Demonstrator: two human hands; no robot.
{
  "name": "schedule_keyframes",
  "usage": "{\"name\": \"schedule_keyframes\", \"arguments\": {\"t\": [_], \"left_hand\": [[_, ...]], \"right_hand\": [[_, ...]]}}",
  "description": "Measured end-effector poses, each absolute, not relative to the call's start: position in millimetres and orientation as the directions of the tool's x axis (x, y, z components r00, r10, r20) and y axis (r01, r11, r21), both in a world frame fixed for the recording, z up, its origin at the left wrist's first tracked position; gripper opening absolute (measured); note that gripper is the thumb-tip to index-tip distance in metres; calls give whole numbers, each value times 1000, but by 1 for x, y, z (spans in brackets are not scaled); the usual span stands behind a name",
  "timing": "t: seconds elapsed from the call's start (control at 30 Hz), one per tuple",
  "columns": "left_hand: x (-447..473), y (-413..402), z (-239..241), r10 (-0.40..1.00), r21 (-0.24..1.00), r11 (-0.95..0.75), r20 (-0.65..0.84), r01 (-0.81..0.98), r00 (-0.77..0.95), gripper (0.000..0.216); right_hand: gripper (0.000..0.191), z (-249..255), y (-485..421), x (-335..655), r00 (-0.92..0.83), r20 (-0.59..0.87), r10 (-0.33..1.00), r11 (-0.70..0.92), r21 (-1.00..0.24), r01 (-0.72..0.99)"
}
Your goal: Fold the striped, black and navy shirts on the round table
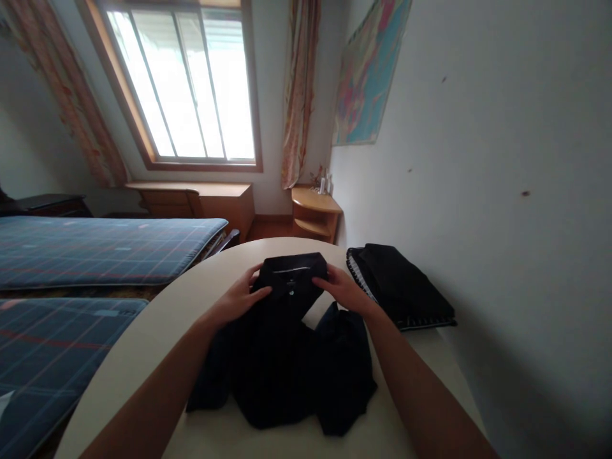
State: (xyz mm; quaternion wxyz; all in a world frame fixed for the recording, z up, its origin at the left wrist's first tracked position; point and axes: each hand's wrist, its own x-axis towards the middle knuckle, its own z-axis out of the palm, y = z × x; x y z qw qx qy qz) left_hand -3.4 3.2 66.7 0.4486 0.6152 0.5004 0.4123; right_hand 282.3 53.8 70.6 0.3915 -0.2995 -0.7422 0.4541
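Observation:
A dark polo shirt (282,357) lies spread on a pale round table (157,331) in front of me, collar at the far end. My left hand (241,296) grips the left side of the collar with thumb and fingers pinched on the cloth. At the collar's right side my right hand (342,290) holds the fabric the same way. The shirt's body and sleeves are crumpled between my forearms.
A stack of folded dark clothes (401,287) sits on the table's right side by the white wall. Two beds with blue plaid covers (95,248) stand left. Behind are a window, a wooden desk (201,201) and a corner shelf (315,213).

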Motion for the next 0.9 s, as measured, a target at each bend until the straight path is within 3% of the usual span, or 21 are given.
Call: {"name": "schedule_keyframes", "arguments": {"t": [0.13, 0.27, 0.37, 0.5, 0.57, 0.63, 0.8, 0.9], "left_hand": [[-9, -3, 56, 972, 885, 61, -158, 462, 174, 113], [-10, -10, 54, 905, 879, 58, -247, 473, 348, 101], [-15, -7, 63, 947, 900, 50, -180, 432, 266, 73], [-35, 8, 73, 979, 863, -59, 148, 502, -139, 43], [-47, 16, 72, 892, 792, -102, 341, 602, -296, 34], [-53, 20, 68, 846, 709, -75, 418, 701, -331, 34], [-40, 10, 54, 942, 317, 109, 269, 942, -200, 52], [-25, 1, 52, 984, 181, 54, 157, 982, -83, 53]], "right_hand": [[36, 79, 56, 291, -306, 367, 878, 445, -861, 244], [38, 85, 56, 298, -201, 359, 912, 409, -839, 360], [38, 92, 57, 307, -146, 358, 922, 382, -784, 488], [36, 98, 59, 317, -97, 384, 918, 376, -768, 518], [43, 96, 61, 317, -55, 396, 916, 374, -799, 471], [51, 88, 64, 313, -65, 388, 919, 378, -823, 425], [60, 66, 71, 307, -182, 303, 935, 353, -825, 441], [64, 61, 73, 316, -208, 150, 967, 237, -829, 506]]}}
